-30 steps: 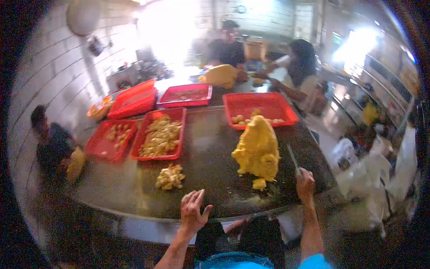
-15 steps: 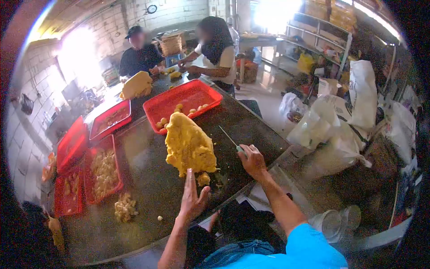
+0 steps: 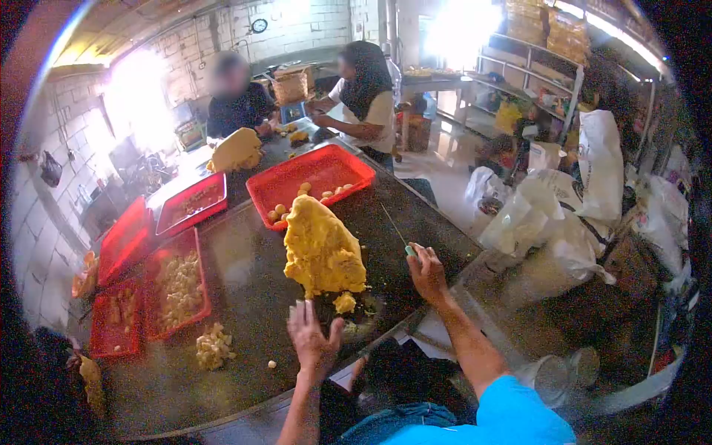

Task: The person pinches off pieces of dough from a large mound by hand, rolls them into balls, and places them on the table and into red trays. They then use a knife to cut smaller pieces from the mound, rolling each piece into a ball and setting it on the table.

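Observation:
A large lump of yellow dough [image 3: 323,248] lies on the dark table in front of me. My left hand [image 3: 314,341] is open, fingers spread, with its fingertips right at the dough's near edge. A small dough piece [image 3: 344,302] sits just beyond its thumb. Off to the right of the lump, my right hand [image 3: 428,278] is closed round the pale green handle of a knife [image 3: 394,224], whose thin blade points away and to the left. Behind the lump stands a red tray [image 3: 345,153] with several round dough balls along its near side.
To the left are a red tray [image 3: 202,259] full of small dough pieces, more red trays [image 3: 122,233], and a loose pile of pieces [image 3: 215,347]. Two people [image 3: 236,96] [image 3: 369,96] work at the far end beside another dough lump [image 3: 236,150]. White sacks [image 3: 530,215] stand right of the table.
My left hand has spread its fingers and drawn back slightly from the dough. The right hand still holds the knife. The whole view has shifted a little.

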A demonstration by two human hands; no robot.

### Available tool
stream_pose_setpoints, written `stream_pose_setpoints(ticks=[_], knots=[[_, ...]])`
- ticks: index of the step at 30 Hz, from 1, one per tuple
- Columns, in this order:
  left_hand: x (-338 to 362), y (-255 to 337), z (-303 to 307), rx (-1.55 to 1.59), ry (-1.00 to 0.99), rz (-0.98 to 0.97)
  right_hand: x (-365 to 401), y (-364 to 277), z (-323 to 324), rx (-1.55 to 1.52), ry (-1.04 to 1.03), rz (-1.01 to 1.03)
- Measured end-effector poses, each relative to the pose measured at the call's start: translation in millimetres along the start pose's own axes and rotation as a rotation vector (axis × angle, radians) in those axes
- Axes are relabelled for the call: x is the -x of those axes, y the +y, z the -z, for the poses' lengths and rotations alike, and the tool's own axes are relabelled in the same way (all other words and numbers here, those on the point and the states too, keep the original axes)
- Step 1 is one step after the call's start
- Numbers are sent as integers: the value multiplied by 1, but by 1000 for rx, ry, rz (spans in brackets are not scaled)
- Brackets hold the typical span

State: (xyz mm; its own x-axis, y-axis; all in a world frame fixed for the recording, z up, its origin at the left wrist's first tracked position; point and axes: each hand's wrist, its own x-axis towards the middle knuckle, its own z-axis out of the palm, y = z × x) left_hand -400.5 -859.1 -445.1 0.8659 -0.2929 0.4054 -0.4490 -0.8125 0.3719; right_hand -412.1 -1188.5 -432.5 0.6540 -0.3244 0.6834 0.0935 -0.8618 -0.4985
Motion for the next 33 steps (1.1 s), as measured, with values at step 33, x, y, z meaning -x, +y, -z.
stream_pose_setpoints(ticks=[33], knots=[[-54, 28, 39, 139, -136, -368, -4, -12, 5, -11, -111, -70]])
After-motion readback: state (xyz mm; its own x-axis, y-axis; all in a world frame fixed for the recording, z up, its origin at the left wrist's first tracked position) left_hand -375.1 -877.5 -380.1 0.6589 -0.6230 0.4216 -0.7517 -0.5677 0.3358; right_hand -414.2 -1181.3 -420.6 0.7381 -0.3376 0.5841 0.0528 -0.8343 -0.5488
